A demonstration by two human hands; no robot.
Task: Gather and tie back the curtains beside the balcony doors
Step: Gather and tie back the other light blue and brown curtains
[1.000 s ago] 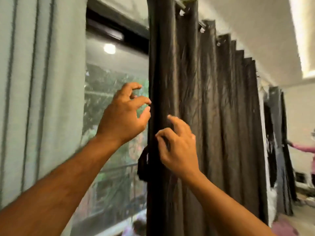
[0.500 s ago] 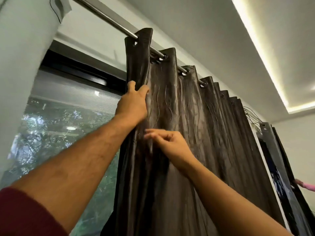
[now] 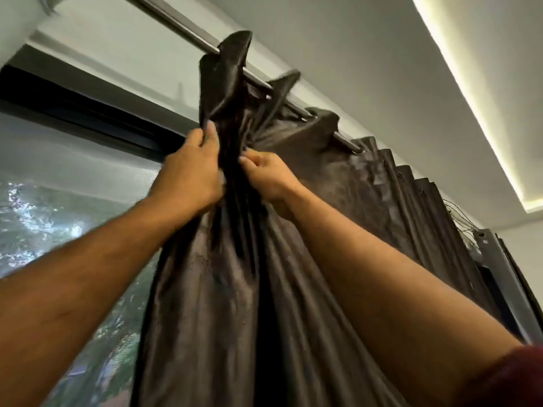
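A dark brown curtain (image 3: 235,289) hangs from a metal rod (image 3: 182,27) that runs from the upper left, at about eleven o'clock, down toward three o'clock, just below the ceiling. The curtain fills the middle and right of the view; its leading edge is at centre, and its eyelet top stands up over the rod at twelve o'clock.

Both arms reach up from the bottom corners. The left hand (image 3: 188,174) grips the curtain's leading edge just under the rod, fingers curled round the cloth and thumb pressed against the fold. The right hand (image 3: 266,174), just beside it at three o'clock, pinches a bunch of folds between curled fingers and thumb. The two hands are close together, with gathered pleats between them, and the cloth fans out below in long folds toward six o'clock.

At nine o'clock lies the balcony door glass (image 3: 58,230), with blurred greenery behind it and a dark frame (image 3: 88,104) across its top. A lit cove strip (image 3: 470,98) runs along the ceiling at two o'clock. A dark red sleeve (image 3: 511,377) shows at five o'clock on the right arm. Further pleats (image 3: 417,207) of the curtain stack along the rod toward three o'clock.
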